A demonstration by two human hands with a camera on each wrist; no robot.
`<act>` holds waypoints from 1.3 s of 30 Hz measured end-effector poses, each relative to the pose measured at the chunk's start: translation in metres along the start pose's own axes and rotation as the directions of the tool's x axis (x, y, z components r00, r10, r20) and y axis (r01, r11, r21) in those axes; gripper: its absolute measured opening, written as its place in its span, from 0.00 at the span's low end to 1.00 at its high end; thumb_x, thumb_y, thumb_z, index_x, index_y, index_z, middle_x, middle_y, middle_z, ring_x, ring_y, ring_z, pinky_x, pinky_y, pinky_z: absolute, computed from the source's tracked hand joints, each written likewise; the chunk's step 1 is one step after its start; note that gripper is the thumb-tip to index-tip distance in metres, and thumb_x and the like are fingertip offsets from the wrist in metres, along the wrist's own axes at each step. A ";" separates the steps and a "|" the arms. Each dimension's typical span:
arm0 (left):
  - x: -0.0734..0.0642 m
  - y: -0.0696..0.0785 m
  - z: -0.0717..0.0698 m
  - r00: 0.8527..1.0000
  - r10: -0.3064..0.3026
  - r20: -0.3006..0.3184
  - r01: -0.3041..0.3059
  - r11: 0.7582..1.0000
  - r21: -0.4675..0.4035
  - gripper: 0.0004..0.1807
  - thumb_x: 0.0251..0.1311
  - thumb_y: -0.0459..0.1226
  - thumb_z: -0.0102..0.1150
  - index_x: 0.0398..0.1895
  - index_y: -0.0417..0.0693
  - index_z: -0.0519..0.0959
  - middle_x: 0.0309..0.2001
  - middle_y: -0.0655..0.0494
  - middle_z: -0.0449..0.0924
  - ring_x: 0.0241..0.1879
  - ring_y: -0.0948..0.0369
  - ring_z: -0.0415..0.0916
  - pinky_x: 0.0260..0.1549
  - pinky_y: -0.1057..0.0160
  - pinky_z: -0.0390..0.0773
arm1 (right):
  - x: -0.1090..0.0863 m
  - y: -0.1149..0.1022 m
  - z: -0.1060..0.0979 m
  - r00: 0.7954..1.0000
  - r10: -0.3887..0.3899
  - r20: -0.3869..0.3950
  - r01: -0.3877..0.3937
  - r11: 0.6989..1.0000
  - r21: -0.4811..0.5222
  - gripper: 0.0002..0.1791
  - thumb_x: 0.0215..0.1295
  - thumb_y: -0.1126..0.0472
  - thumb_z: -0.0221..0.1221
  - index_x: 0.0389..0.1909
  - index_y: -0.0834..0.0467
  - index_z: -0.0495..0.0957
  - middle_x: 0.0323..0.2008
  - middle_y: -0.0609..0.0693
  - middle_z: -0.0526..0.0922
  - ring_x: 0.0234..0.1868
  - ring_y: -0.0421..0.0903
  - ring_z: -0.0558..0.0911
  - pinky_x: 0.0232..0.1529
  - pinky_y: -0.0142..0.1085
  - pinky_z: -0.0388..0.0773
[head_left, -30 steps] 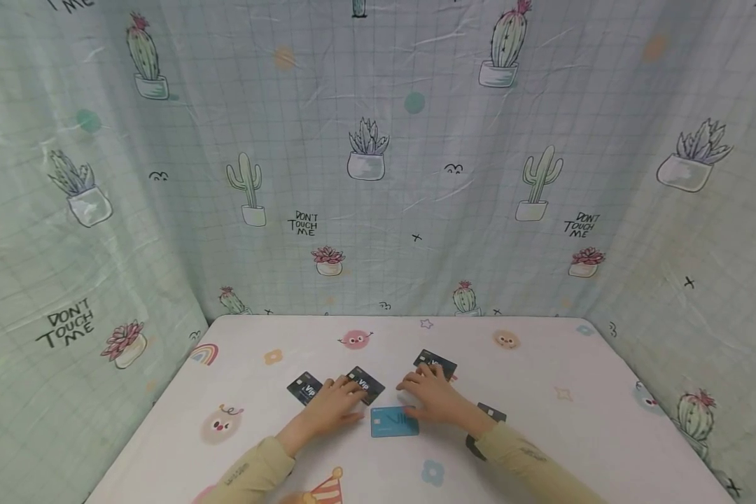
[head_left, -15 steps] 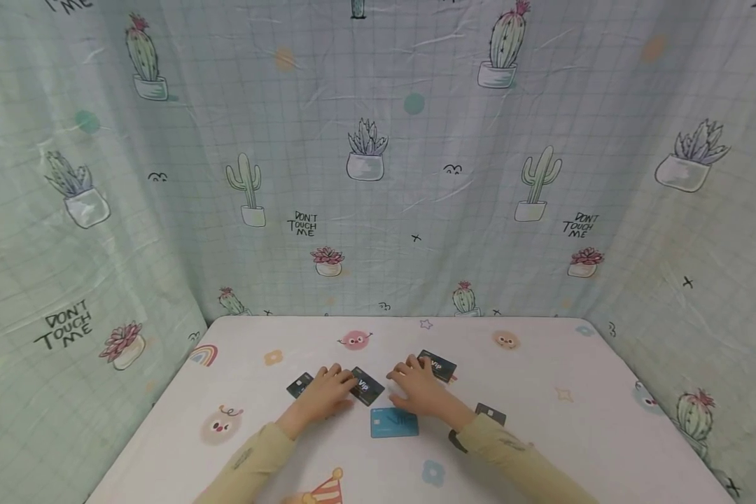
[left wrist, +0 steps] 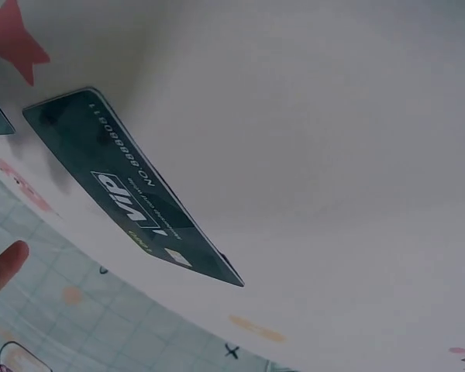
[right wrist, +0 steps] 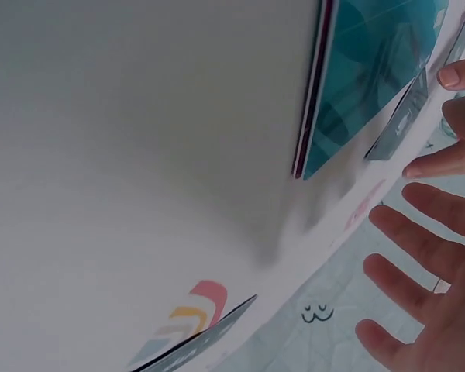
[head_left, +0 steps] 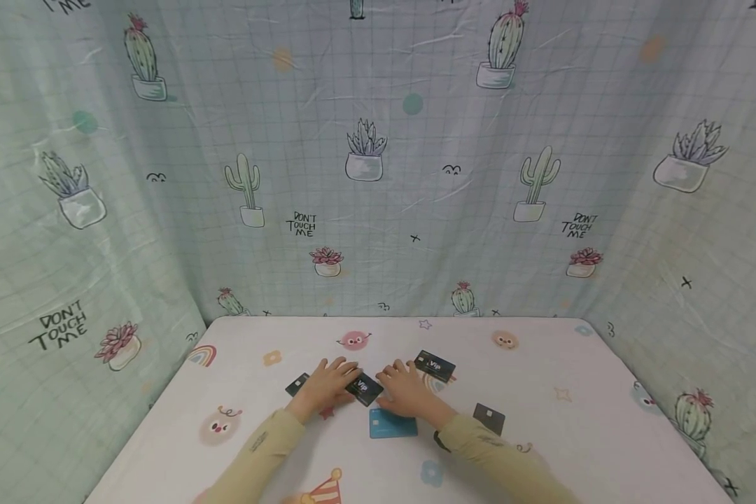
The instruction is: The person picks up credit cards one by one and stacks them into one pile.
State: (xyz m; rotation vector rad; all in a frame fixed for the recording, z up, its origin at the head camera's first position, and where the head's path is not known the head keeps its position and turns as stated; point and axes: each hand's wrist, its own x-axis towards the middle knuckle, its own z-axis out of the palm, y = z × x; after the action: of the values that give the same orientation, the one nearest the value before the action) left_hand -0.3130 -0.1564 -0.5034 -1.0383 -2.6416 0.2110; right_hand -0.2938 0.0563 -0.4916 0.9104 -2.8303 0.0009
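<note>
In the head view a black VIP card [head_left: 365,389] lies tilted on the table between both hands. My left hand [head_left: 324,386] is at its left side, with fingers loosely extended; whether it touches the card I cannot tell. On the card's right is my right hand [head_left: 404,390]; in the right wrist view its fingers [right wrist: 418,244] are spread and hold nothing. Just below that hand lies a blue card [head_left: 390,425], partly covered by it. Another black card [head_left: 297,384] is partly hidden behind the left hand; a black VIP card [left wrist: 124,186] shows whole in the left wrist view.
A further black VIP card [head_left: 435,366] lies beyond the right hand, and one more black card [head_left: 490,418] beside the right forearm. The white table [head_left: 561,434] carries printed drawings. A cactus-patterned curtain [head_left: 409,196] hangs behind and at both sides.
My right hand has moved left, away from the upper right card and toward the middle one. The left hand has shifted slightly up. The cards stay about where they were.
</note>
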 end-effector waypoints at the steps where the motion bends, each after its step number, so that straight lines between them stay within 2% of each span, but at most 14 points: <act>1: 0.001 0.000 0.000 1.000 -0.003 0.015 0.003 1.000 -0.004 0.29 0.50 0.54 0.56 0.56 0.53 0.70 0.56 0.56 0.71 0.56 0.54 0.66 0.49 0.46 0.69 | 0.001 -0.001 0.001 1.000 -0.002 -0.002 0.002 1.000 -0.005 0.25 0.56 0.43 0.53 0.51 0.52 0.73 0.47 0.47 0.76 0.50 0.47 0.70 0.54 0.49 0.63; 7: 0.005 -0.003 -0.001 0.995 -0.027 0.099 0.029 0.999 -0.017 0.31 0.51 0.55 0.53 0.59 0.56 0.66 0.61 0.59 0.66 0.60 0.54 0.62 0.51 0.45 0.67 | 0.007 -0.005 0.004 1.000 -0.004 -0.003 0.004 0.999 -0.036 0.25 0.57 0.42 0.52 0.50 0.52 0.73 0.46 0.48 0.77 0.49 0.47 0.71 0.53 0.50 0.65; 16: 0.007 -0.008 0.002 0.993 -0.038 0.110 0.044 0.998 -0.047 0.32 0.51 0.53 0.54 0.60 0.54 0.66 0.60 0.58 0.67 0.58 0.53 0.63 0.50 0.44 0.67 | 0.015 -0.009 0.008 0.999 0.009 0.040 -0.007 0.999 -0.037 0.25 0.56 0.40 0.52 0.48 0.53 0.74 0.44 0.48 0.77 0.47 0.47 0.70 0.52 0.52 0.64; 27: 0.006 -0.009 0.005 0.989 -0.042 0.144 0.055 0.994 -0.091 0.30 0.53 0.51 0.54 0.60 0.55 0.66 0.59 0.60 0.69 0.56 0.54 0.65 0.50 0.44 0.67 | 0.019 -0.013 0.013 0.999 0.026 0.041 -0.023 0.997 -0.077 0.27 0.55 0.38 0.52 0.47 0.54 0.74 0.41 0.49 0.77 0.44 0.47 0.69 0.48 0.49 0.63; 31: 0.007 -0.010 0.007 0.989 -0.034 0.147 0.048 0.994 -0.094 0.29 0.54 0.51 0.52 0.61 0.55 0.65 0.58 0.60 0.69 0.54 0.55 0.66 0.49 0.45 0.68 | 0.020 -0.014 0.014 1.000 0.019 0.023 -0.017 0.996 -0.088 0.29 0.53 0.36 0.53 0.46 0.54 0.75 0.39 0.49 0.76 0.42 0.47 0.69 0.48 0.50 0.64; 39: 0.008 -0.009 0.005 0.996 0.004 0.084 0.007 0.991 -0.132 0.28 0.54 0.49 0.54 0.58 0.52 0.68 0.54 0.58 0.73 0.50 0.56 0.67 0.46 0.46 0.70 | 0.023 -0.015 0.015 0.998 0.031 0.047 -0.025 0.992 -0.120 0.32 0.50 0.34 0.54 0.47 0.54 0.75 0.39 0.48 0.75 0.43 0.46 0.69 0.50 0.50 0.63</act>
State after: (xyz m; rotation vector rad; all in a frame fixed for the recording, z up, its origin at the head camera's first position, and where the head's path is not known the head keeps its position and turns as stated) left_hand -0.3261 -0.1573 -0.5046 -1.0908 -2.7648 0.0811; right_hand -0.3061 0.0297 -0.5030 0.8565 -2.8518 -0.1881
